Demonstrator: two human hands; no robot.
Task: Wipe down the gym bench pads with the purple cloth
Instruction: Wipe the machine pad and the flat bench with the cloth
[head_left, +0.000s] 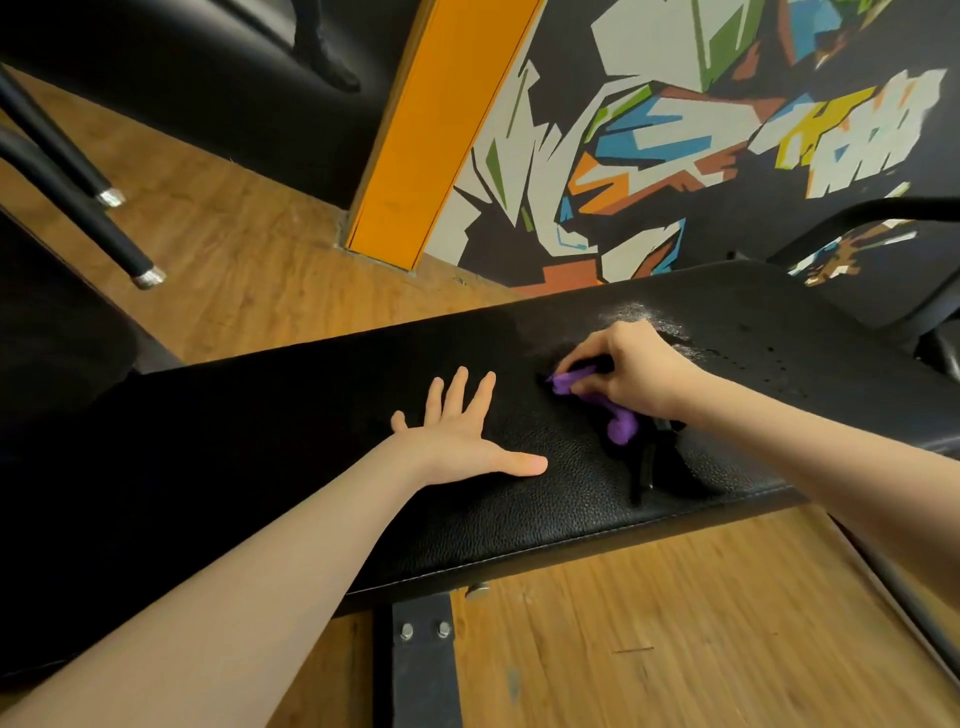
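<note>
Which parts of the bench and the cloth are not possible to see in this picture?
- purple cloth: mostly hidden under the right hand, head view.
- bench pad: its left part is lost in dark shadow, and the left hand lies flat over a patch.
- bench frame: cut off by the bottom edge.
</note>
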